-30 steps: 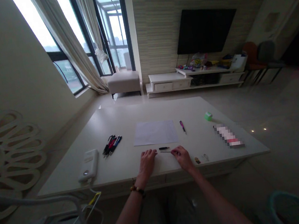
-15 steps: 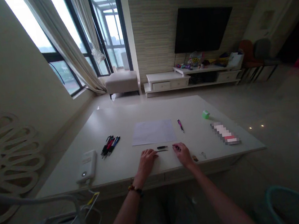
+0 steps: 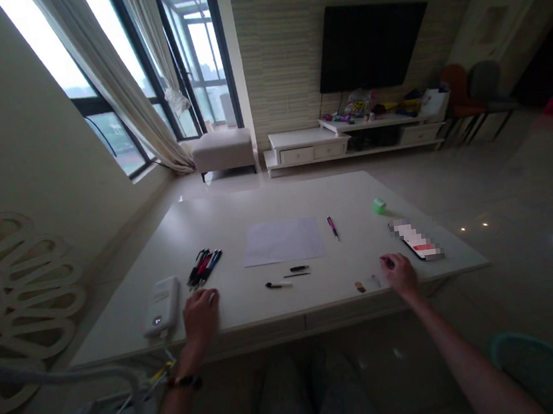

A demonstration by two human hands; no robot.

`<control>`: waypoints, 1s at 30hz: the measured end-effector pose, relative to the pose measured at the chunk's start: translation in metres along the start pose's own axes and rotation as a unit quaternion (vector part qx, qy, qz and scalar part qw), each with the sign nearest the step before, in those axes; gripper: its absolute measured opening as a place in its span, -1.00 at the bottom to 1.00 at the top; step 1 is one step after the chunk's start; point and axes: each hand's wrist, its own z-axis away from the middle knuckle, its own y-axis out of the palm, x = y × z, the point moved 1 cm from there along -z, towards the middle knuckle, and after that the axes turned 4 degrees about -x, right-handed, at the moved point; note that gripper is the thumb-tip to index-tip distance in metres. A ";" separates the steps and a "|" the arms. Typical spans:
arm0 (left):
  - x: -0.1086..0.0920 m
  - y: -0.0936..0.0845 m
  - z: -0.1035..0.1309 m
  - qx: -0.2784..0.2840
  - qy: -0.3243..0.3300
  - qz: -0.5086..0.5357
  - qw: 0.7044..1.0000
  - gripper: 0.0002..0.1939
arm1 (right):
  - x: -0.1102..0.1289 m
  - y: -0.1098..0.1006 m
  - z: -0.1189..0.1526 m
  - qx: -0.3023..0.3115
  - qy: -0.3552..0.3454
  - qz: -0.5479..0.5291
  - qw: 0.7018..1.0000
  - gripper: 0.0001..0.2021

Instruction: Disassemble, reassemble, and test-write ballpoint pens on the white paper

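My left hand [image 3: 202, 317] is just in front of a bunch of pens [image 3: 204, 268], its fingers loosely curled and apart, with nothing visible in them. My right hand [image 3: 399, 272] is over the table's right side, near the phone [image 3: 419, 243]. Its fingertips are pinched on a small dark piece, too small to name. Between the hands lie a black pen barrel part [image 3: 299, 269], a thin refill [image 3: 297, 275] and a white and black pen part [image 3: 279, 285]. Left of my right hand are a small brown item [image 3: 359, 287] and a small clear item [image 3: 374, 281].
White paper [image 3: 283, 241] lies mid-table, with a pink and black pen [image 3: 333, 228] to its right. A green cube-like object [image 3: 379, 206] is near the right edge. A white device [image 3: 162, 305] with a cable stands at the left of the white table [image 3: 266, 201].
My left hand has moved left to the pens, and the white and black pen part now shows where it was. My right hand has moved right with the small dark piece.
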 end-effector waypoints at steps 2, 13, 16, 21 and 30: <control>0.016 -0.004 0.002 -0.017 -0.038 -0.021 0.999 -0.71 | -0.009 -0.003 0.000 -0.013 0.011 0.026 1.000 -0.74; -0.135 0.040 0.008 0.032 0.110 0.171 0.979 -0.70 | 0.157 0.035 0.026 0.115 -0.091 -0.146 0.978 -0.82; -0.148 0.044 0.009 0.052 0.115 0.165 0.978 -0.88 | 0.194 0.044 0.027 0.153 -0.107 -0.168 0.968 -0.85; -0.138 0.041 0.013 0.031 0.038 0.175 0.983 -0.86 | 0.212 0.059 0.023 0.172 -0.090 -0.143 0.971 -0.93; -0.138 0.041 0.018 0.033 0.069 0.192 0.978 -0.69 | 0.223 0.065 0.011 0.200 -0.145 -0.111 0.963 -0.90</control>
